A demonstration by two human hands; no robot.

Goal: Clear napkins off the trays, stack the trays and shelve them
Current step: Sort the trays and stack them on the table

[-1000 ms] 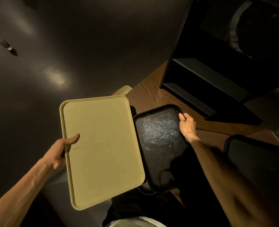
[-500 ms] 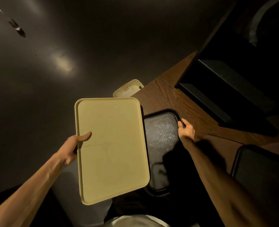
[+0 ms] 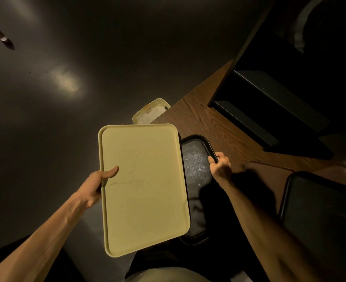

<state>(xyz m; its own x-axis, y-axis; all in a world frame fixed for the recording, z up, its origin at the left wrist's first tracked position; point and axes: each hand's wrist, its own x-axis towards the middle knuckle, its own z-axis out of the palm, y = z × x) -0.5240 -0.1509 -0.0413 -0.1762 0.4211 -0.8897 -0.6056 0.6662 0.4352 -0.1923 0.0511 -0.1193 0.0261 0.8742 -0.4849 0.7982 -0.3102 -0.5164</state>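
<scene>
The left hand (image 3: 95, 185) grips the long edge of a yellow tray (image 3: 143, 188), thumb on top, fingers curled underneath, holding it in the air. It overlaps a black tray (image 3: 195, 159) whose rim the right hand (image 3: 220, 166) holds with curled fingers above the wooden bench (image 3: 204, 119). Another black tray (image 3: 320, 216) lies to the right.

Wood-grain table (image 3: 204, 123), dark floor (image 3: 86, 47), small dark object on floor (image 3: 4, 39)

pale yellow tray (image 3: 145, 190), plain. black tray (image 3: 196, 159) w/ grey speckled texture. brown woodgrain bench (image 3: 214, 123). black shelf (image 3: 273, 110). dark grey floor (image 3: 66, 119).
</scene>
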